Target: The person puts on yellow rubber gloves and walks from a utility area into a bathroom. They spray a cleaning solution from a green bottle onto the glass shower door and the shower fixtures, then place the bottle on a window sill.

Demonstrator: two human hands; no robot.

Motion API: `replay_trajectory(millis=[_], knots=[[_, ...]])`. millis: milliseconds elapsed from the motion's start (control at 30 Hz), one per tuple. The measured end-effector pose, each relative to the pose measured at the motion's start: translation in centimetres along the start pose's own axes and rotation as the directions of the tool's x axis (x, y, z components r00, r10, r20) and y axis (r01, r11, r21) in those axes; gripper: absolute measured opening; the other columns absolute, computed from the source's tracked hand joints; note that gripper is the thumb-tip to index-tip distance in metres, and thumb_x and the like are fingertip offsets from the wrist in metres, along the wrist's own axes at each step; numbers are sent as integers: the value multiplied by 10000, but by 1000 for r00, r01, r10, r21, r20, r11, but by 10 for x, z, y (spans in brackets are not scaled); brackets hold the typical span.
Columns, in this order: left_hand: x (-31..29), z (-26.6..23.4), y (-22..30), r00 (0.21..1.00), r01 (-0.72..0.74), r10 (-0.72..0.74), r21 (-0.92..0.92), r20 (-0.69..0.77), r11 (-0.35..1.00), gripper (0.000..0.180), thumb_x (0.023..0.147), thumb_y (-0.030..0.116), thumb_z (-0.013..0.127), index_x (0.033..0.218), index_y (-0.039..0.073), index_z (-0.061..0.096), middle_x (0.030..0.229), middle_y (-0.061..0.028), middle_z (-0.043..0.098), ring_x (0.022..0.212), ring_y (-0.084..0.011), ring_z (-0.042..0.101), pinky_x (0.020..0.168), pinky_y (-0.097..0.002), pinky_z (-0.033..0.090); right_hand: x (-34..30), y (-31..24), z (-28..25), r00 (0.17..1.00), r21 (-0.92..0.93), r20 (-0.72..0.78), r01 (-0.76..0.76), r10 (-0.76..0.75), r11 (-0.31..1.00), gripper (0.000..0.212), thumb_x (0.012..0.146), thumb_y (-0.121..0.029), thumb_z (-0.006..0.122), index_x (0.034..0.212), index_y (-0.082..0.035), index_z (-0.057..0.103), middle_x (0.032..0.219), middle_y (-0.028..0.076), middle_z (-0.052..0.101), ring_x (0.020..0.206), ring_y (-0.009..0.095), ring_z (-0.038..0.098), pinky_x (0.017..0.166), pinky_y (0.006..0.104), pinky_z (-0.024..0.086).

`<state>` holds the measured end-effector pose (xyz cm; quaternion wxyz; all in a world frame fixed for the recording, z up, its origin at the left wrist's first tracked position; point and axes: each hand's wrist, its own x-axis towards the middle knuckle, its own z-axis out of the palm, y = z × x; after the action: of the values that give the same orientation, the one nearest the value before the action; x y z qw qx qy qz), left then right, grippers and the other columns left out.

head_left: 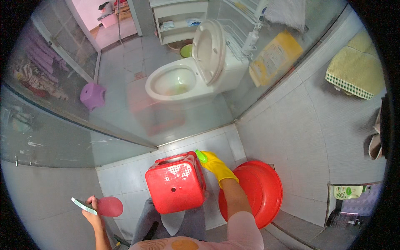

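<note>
- Right hand (216, 165), in a yellow rubber glove, is closed around a small green brush (201, 156) and pressed against the upper right corner of the red plastic stool (176, 183).
- Left hand (95, 208) sits well off to the person's left, wrapped around a phone (83, 206) with a round pink piece (110, 206) just beside it; it plays no part at the stool.
- That stool rests on the person's grey-clad knees (193, 221), dead centre and close in, its perforated seat face turned up toward the camera and tilted a little to the left.
- So the gloved hand is clearly the nearer one, touching the stool through the brush, its forearm coming in from the lower right.
- Red basin (266, 187) lies on the tiled floor (121, 179) just right of the stool, partly under that forearm.
- Beyond the glass screen (125, 121), a white toilet (187, 79) with its lid up and a purple stool (92, 96).
</note>
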<state>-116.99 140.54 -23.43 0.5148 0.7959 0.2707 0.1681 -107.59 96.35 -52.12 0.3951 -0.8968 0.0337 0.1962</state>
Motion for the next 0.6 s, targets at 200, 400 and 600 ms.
replay_trajectory(millis=[200,400,600], knots=[[-11,15,-3,998,61,-61,-19,1,998,167,821,99,621,893,-47,581,760,-53,574,670,-115,533,622,-239,433,8,4,-5,980,-89,51,-189,194,978,528,882,-495,306,932,-67,611,966,215,587,934,407,534,748,455,432],[-17,38,3,997,47,-46,-5,57,999,157,821,96,619,882,-43,576,753,-56,570,668,-118,531,624,-243,435,6,44,-2,932,82,-152,-319,328,944,497,871,-468,340,891,-46,600,925,229,584,896,425,534,733,453,434],[-23,48,-3,996,53,-50,-35,72,998,161,821,97,617,876,-46,566,751,-58,563,661,-117,522,612,-241,431,-6,41,-30,815,258,-228,-478,533,840,288,836,-318,497,867,-42,574,872,212,594,821,399,558,699,416,449]])
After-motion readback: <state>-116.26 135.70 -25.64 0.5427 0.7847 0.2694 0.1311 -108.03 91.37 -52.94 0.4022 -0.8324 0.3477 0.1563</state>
